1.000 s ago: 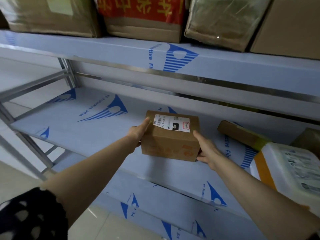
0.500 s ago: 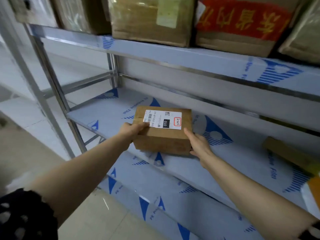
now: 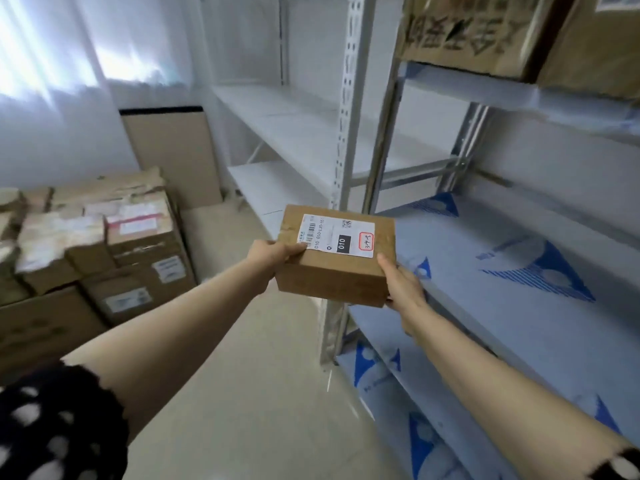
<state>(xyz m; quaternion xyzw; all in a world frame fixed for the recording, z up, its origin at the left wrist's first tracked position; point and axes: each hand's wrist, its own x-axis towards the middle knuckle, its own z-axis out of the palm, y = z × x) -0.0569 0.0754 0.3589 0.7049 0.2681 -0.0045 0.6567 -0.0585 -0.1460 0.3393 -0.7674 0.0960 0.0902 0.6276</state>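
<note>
Arms outstretched, left hand (image 3: 273, 252) and right hand (image 3: 401, 285) grip cardboard parcel (image 3: 332, 271) sides; shipping label (image 3: 336, 236) reads "010".

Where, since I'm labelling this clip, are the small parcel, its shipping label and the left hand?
small parcel (image 3: 332, 282), head view, on its plain front face.
shipping label (image 3: 336, 236), head view, middle of the white sticker.
left hand (image 3: 273, 253), head view, back of the hand.

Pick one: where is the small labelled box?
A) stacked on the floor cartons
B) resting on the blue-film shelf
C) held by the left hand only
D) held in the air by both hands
D: the left hand and right hand grip opposite ends of the box, which hangs clear of the shelf.
</note>
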